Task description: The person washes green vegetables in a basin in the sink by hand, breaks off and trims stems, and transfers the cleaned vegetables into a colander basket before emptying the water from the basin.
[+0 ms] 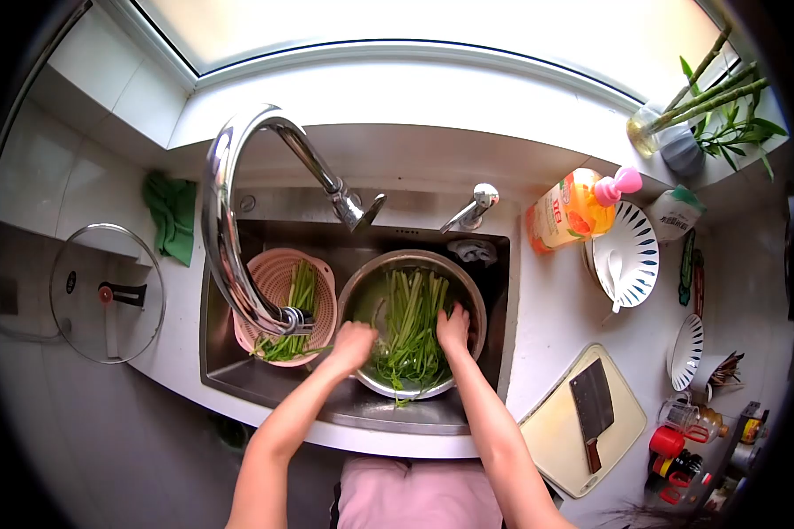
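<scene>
A round metal basin (406, 257) stands in the sink, with water and a bunch of long green leafy stalks (408, 322) in it. My left hand (355, 346) is closed at the basin's left side, near the rim; what its fingers hold, if anything, is hidden. On the other side my right hand (453, 328) touches the right edge of the stalks, fingers pointing away from me and somewhat apart. To the left of the basin, a pink colander (269, 273) holds more green stalks (298, 304).
A chrome faucet (220, 212) arches over the sink (362, 416). To the right lie a cutting board (551, 428) with a cleaver (593, 397), a patterned bowl (640, 256) and an orange soap bottle (560, 216). A green cloth (169, 216) and glass lid (84, 304) are at left.
</scene>
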`<action>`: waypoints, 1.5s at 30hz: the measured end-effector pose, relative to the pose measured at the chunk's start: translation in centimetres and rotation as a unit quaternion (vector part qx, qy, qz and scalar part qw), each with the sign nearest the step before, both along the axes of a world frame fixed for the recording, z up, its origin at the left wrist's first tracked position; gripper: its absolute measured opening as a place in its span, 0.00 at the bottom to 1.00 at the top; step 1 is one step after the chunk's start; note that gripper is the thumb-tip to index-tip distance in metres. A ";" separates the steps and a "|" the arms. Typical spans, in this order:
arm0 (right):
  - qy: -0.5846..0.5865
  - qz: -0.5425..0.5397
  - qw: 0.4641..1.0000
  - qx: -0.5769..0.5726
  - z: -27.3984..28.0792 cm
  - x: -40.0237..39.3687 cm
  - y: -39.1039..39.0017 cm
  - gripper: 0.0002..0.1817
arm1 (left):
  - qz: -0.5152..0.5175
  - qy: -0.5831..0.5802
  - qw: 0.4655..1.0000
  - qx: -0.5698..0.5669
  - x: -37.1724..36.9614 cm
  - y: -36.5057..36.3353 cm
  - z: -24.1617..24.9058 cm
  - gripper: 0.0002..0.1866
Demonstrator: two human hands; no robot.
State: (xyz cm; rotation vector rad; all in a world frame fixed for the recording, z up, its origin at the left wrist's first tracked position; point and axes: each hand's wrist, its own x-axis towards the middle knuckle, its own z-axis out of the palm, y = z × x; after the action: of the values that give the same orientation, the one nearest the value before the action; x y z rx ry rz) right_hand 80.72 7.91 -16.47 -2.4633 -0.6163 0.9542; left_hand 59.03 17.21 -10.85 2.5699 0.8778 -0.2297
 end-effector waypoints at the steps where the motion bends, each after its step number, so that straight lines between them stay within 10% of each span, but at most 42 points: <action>1: 0.008 -0.001 1.000 0.015 -0.3 -0.1 -0.1 0.30 | 0.044 -0.071 0.996 -0.007 -0.8 0.7 1.3 0.05; 8: 0.013 -0.007 1.000 -0.004 1.0 -1.4 0.6 0.31 | 0.386 -0.239 0.883 0.121 -7.3 9.7 5.1 0.15; 11: 0.001 -0.013 1.000 0.000 1.5 -1.4 0.3 0.31 | 0.344 -0.236 0.859 0.298 -4.7 8.3 6.6 0.20; 14: -0.021 -0.028 0.999 0.014 0.8 -1.6 0.4 0.32 | 0.319 -0.271 0.908 -0.012 -0.1 2.7 7.2 0.15; 17: -0.056 -0.029 0.997 -0.039 0.5 -2.9 1.7 0.35 | 0.356 -0.087 0.907 -0.206 1.9 -1.0 -0.6 0.31; 21: -0.180 0.155 0.971 0.002 0.0 -6.9 2.3 0.41 | 0.567 -0.241 0.692 -0.376 5.6 -2.0 -7.0 0.33; 22: -0.180 0.258 0.948 0.055 0.3 -6.1 1.8 0.38 | 0.592 -0.334 0.567 -0.466 6.7 -2.6 -7.8 0.32; 27: -0.233 0.238 0.937 0.104 -1.3 -2.3 1.8 0.26 | 0.601 -0.273 0.575 -0.484 6.5 -2.2 -6.8 0.37; 30: -0.178 0.110 0.967 0.144 -3.9 -5.3 2.8 0.24 | 0.545 -0.402 0.456 -0.577 7.5 -2.7 -7.5 0.39; 35: 0.389 -0.052 0.890 0.234 2.0 -1.4 3.7 0.24 | 0.529 -0.377 0.506 -0.567 7.9 -3.1 -2.1 0.28; 43: 0.137 0.133 0.979 0.067 1.4 2.0 2.9 0.26 | 0.532 -0.271 0.569 -0.566 1.0 -1.1 -8.0 0.22; 45: -0.109 0.214 0.971 -0.007 2.2 0.2 3.4 0.32 | 0.558 -0.298 0.565 -0.530 1.7 -2.1 -8.0 0.25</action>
State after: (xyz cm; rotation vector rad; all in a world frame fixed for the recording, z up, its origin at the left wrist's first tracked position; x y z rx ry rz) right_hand 80.88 11.28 -14.25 -2.5164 -1.2577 0.8373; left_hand 60.72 15.15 -18.87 0.5701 1.2871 0.3867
